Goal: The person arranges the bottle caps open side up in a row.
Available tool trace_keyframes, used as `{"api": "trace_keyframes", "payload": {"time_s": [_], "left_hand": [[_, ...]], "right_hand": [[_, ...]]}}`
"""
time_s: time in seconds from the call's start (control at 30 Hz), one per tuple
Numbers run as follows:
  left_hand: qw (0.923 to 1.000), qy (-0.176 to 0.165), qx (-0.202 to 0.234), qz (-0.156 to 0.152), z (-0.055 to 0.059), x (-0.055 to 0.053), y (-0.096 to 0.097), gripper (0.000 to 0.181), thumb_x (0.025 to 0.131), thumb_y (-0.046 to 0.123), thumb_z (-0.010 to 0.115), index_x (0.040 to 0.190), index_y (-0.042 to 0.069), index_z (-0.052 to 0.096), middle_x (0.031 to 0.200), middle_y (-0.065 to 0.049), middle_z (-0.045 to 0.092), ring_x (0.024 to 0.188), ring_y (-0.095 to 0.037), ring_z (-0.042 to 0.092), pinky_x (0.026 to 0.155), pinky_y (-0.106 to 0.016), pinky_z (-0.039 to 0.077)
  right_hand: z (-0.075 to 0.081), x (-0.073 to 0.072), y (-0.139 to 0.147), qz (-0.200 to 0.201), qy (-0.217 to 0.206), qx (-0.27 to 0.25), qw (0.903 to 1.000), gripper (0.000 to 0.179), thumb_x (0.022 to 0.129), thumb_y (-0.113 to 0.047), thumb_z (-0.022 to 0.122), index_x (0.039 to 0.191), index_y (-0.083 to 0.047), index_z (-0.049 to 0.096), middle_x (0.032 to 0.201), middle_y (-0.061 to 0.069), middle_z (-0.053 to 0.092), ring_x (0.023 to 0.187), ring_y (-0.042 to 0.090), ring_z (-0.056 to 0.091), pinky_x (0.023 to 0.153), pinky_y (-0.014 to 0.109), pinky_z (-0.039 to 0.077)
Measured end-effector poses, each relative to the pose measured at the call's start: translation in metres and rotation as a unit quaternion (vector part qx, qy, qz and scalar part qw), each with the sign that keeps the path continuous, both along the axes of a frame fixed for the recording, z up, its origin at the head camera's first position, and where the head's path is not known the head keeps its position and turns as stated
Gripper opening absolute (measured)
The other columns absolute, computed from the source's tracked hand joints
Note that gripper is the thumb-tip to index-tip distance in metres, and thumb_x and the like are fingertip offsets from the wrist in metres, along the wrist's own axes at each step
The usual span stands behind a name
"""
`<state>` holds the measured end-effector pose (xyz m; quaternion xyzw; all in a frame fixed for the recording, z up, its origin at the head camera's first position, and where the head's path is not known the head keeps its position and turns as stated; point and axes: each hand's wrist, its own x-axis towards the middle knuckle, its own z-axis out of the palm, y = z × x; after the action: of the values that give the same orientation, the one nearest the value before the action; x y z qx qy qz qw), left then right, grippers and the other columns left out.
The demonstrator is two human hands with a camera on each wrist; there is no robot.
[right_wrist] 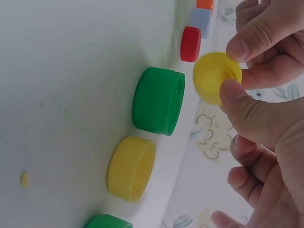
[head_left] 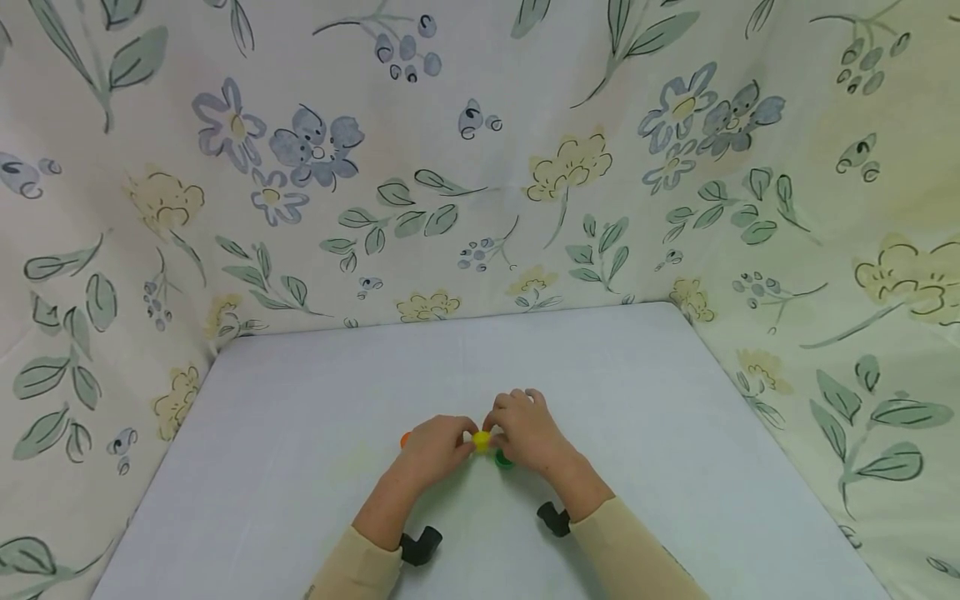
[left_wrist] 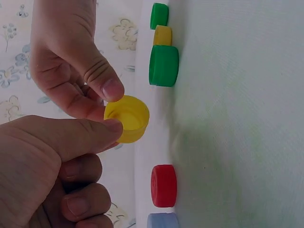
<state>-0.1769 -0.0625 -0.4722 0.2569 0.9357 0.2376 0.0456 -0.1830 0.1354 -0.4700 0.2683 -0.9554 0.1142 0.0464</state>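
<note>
Both hands meet over the middle of the table around a bright yellow bottle cap (head_left: 482,441). My left hand (head_left: 438,448) pinches its edge between thumb and fingers. On the opposite edge, the thumb and fingers of my right hand (head_left: 528,429) pinch it too. The cap's hollow side shows in the left wrist view, raised off the cloth. Beneath the right hand stands a large green cap (right_wrist: 159,101), followed by a duller yellow cap (right_wrist: 131,169) and another green cap (right_wrist: 109,222). A red cap (left_wrist: 164,185) and a pale blue cap (left_wrist: 162,221) lie on the left hand's side.
An orange cap (head_left: 406,439) peeks out behind the left hand. White cloth covers the table (head_left: 300,392), and a floral curtain (head_left: 480,167) encloses its back and sides. Black wrist mounts (head_left: 422,547) jut inward at both sleeves. A small yellowish bit (right_wrist: 24,179) lies on the cloth.
</note>
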Motion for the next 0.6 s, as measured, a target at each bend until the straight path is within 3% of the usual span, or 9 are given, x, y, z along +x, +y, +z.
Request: {"api": "trace_keyframes", "payload": {"time_s": [0.3,0.6], "left_hand": [[0.9986,0.048,-0.017,0.010,-0.0016,-0.0009,0.0020,0.015,0.092,0.012,0.076,0.107,0.011,0.074,0.077,0.004,0.062,0.065,-0.010,0.053,0.057,-0.027,0.044],[0.9975,0.060,-0.020,0.032,-0.0050,-0.0042,0.0036,0.018,0.091,0.010,0.077,0.108,0.010,0.072,0.078,0.003,0.062,0.067,-0.012,0.055,0.059,-0.028,0.045]], "right_hand": [[-0.0008,-0.0010,-0.0016,0.007,0.029,0.001,0.9996,0.015,0.084,-0.029,0.087,0.095,-0.022,0.079,0.093,-0.008,0.061,0.092,0.017,0.054,0.105,0.058,0.036],[-0.0066,-0.0042,-0.0045,0.025,0.092,0.022,0.9952,0.018,0.082,-0.033,0.088,0.092,-0.023,0.077,0.091,-0.009,0.060,0.091,0.017,0.054,0.101,0.054,0.039]]}}
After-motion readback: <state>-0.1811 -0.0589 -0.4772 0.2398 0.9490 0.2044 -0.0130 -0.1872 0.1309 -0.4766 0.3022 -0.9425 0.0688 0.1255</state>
